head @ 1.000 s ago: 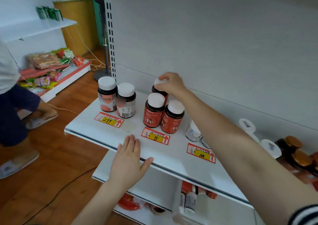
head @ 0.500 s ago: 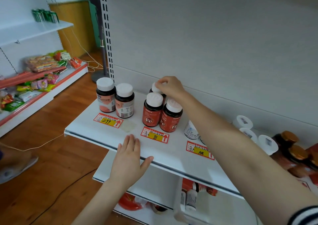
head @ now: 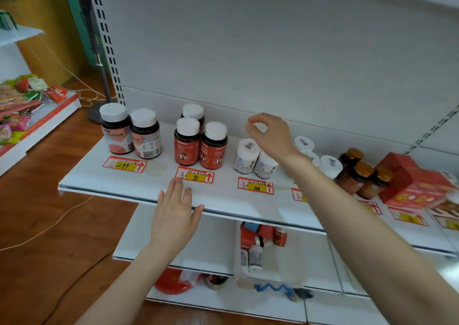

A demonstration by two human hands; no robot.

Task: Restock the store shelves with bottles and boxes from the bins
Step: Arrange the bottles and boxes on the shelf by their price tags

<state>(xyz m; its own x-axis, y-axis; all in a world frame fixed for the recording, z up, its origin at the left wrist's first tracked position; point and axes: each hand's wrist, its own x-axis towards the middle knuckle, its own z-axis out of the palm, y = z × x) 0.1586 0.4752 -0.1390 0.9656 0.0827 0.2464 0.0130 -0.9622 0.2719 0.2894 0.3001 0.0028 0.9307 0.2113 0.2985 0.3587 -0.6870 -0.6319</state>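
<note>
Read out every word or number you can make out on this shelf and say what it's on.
"299": leftmost price tag.
"98": second price tag.
"108": third price tag.
"Fe": front red bottles.
Brand lines, small print and tags further right: too blurred.

- Fe bottles [head: 187, 148], left of the right grip [head: 269, 136]: dark red labels, white lettering, white caps.
- Small bottles [head: 246, 157] under the right grip: white, blue-grey print.
- Jars [head: 352, 175] right of it: brown, golden caps.
- Box [head: 407, 175] beyond them: red, yellow print.
- Price tags [head: 195, 175] ahead of the left grip [head: 173, 215]: red borders, yellow centres, red arrows.
- Shelf [head: 99, 178]: white.
- Floor [head: 37, 213]: reddish-brown wood grain.
</note>
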